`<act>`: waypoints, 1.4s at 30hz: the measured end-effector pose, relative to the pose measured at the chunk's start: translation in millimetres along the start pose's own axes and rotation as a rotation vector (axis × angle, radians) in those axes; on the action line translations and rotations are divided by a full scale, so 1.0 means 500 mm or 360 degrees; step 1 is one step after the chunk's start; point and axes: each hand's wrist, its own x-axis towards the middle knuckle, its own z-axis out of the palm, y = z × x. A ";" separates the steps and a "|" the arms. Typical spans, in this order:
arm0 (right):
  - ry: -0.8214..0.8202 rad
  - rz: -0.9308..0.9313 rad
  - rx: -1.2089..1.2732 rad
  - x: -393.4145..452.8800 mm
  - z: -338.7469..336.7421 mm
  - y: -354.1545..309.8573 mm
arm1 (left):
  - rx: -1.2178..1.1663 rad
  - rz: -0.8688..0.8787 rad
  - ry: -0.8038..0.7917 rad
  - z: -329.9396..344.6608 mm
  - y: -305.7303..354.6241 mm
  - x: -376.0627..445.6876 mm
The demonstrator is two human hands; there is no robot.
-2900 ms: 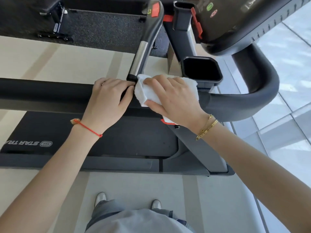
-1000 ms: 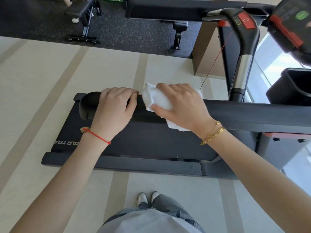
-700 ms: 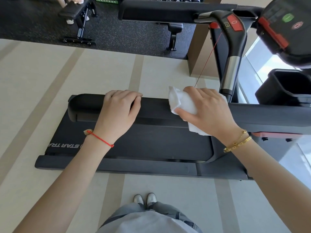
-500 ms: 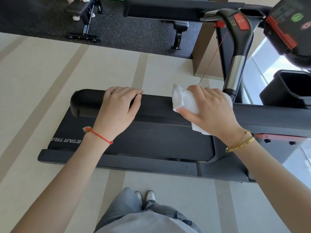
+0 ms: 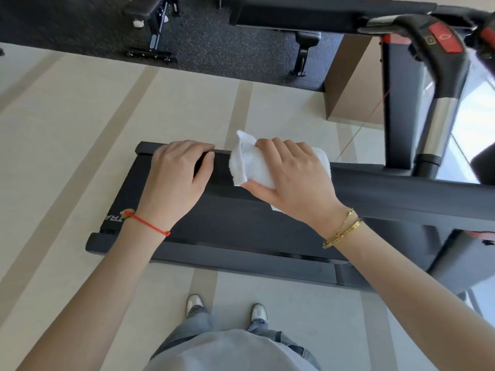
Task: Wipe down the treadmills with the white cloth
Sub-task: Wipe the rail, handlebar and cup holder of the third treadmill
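Observation:
A black treadmill lies across the view, its padded side handrail (image 5: 388, 191) running left to right above the belt (image 5: 235, 223). My left hand (image 5: 176, 180) grips the rail's left end, fingers curled over the top. Just to its right, my right hand (image 5: 292, 180) holds the white cloth (image 5: 249, 162) wrapped around the rail, thumb under and fingers over. A corner of the cloth hangs below my palm.
An upright grip with a chrome band and red button (image 5: 439, 84) rises at the right, beside the console. A brown pillar (image 5: 351, 84) stands behind. Weight benches (image 5: 152, 30) sit on the dark rubber floor beyond. My shoes (image 5: 227, 309) stand on pale tiles.
My right hand has slid the cloth leftward along the rail, back close to my left hand. The left hand keeps its grip on the rail's end.

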 end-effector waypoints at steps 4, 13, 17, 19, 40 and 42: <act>0.0032 -0.0011 0.0018 0.058 0.028 -0.079 | -0.0080 -0.0003 -0.0081 -0.032 -0.091 -0.002; 0.0097 -0.0074 0.0039 0.161 0.087 -0.232 | -0.0116 -0.0097 -0.0104 -0.111 -0.249 -0.066; 0.0095 -0.0244 0.0069 0.208 0.130 -0.320 | -0.0085 -0.0221 -0.0069 -0.160 -0.312 -0.112; 0.0040 -0.0272 0.0229 0.222 0.159 -0.365 | -0.0051 -0.0302 -0.0024 -0.184 -0.339 -0.143; -0.0455 -0.0580 0.0945 0.327 0.289 -0.533 | 0.0250 -0.0949 0.0362 -0.253 -0.429 -0.313; -0.0463 -0.0605 0.0974 0.345 0.298 -0.542 | 0.0262 -0.1000 0.0404 -0.249 -0.433 -0.315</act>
